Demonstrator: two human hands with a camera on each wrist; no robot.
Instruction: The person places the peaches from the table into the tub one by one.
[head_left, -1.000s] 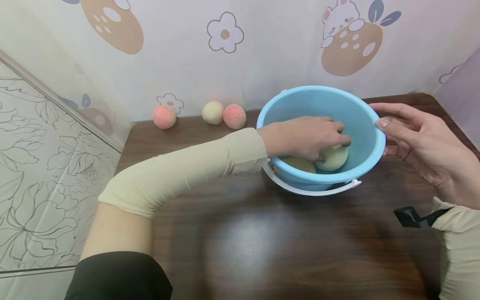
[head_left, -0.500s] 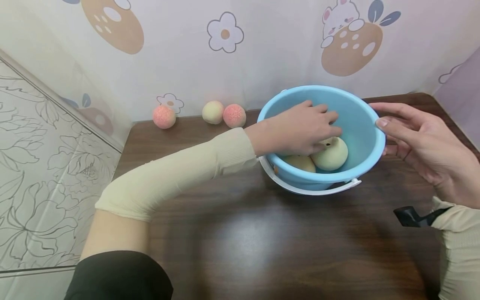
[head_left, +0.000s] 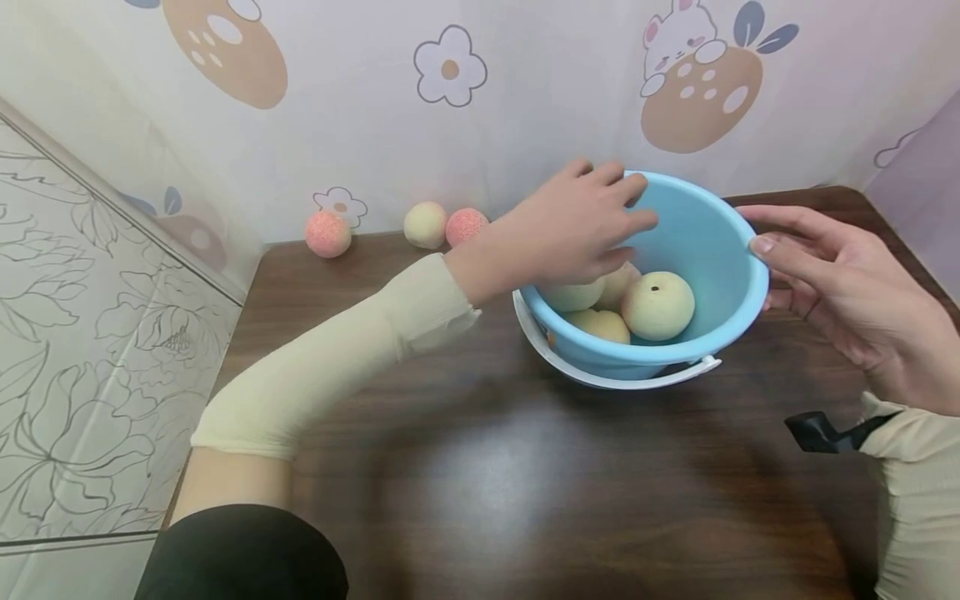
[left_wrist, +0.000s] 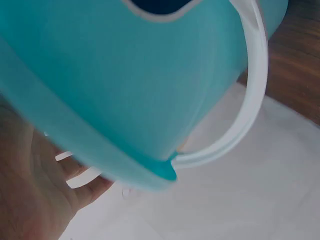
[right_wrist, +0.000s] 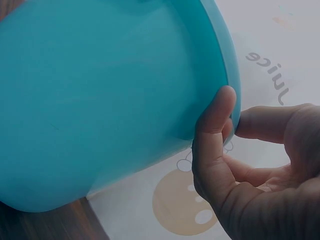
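A light blue bucket [head_left: 708,225] with a white handle [head_left: 626,384] stands on the table, several peaches inside it. One pale peach [head_left: 660,306] shows its dark stem pit. My left hand [head_left: 573,221] hovers over the bucket's left rim, fingers loosely spread and holding nothing. It hides part of the rim and the inside. My right hand [head_left: 847,292] pinches the right rim; in the right wrist view its thumb and fingers [right_wrist: 209,150] lie on either side of the edge. The left wrist view shows the bucket's outer wall [left_wrist: 140,90] close up.
Along the wall at the back left lie a pink peach [head_left: 328,233], a pale peach [head_left: 425,225] and another pink peach [head_left: 465,226], partly behind my left forearm. The dark wooden table [head_left: 480,467] meets a patterned wall covering [head_left: 525,100] behind.
My left hand has let go of the pale peach inside the bucket and risen up and left over the rim. More peaches show now. My right hand stays on the rim.
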